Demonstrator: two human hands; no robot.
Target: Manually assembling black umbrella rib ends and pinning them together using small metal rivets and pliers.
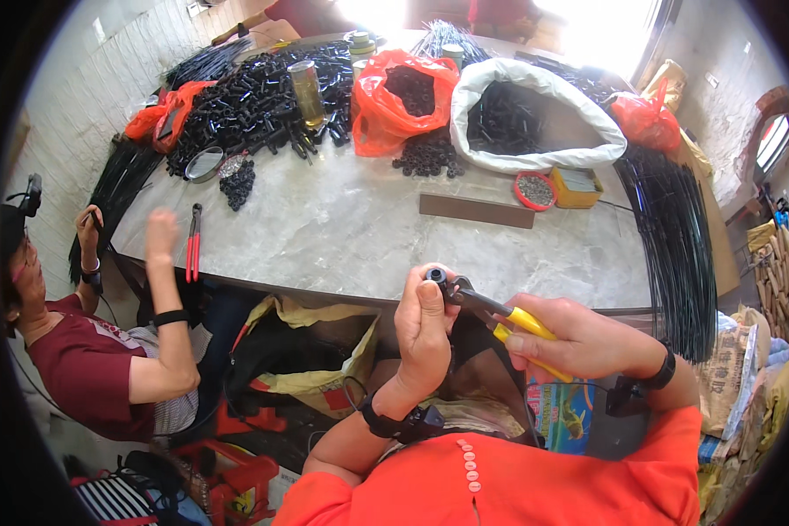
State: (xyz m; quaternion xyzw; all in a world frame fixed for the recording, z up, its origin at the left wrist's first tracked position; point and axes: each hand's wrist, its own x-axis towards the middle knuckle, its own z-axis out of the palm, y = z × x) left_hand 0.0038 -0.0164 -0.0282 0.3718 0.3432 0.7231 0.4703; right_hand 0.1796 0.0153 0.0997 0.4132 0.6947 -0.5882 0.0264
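My left hand (422, 333) is closed round a short black tubular piece (437, 274), its hollow end facing up beside the thumb. In my right hand (579, 337) are yellow-handled pliers (531, 323), gripped by both handles. Their dark metal jaws meet the black piece at my left fingers; whether they bite on it is hidden. Both hands are raised at the near edge of the grey table (324, 237). Beyond them lies a flat brown bar (476, 210), with a red dish of small metal bits (535, 190) and a yellow box (575, 188) nearby.
Black tubular parts (245, 96) are heaped at the back left, by a jar (306, 92). A red bag (373, 123) and a white sack (543, 161) hold black parts. Red-handled pliers (193, 250) lie near a co-worker (88, 359). Dark rods (675, 254) hang over the right edge.
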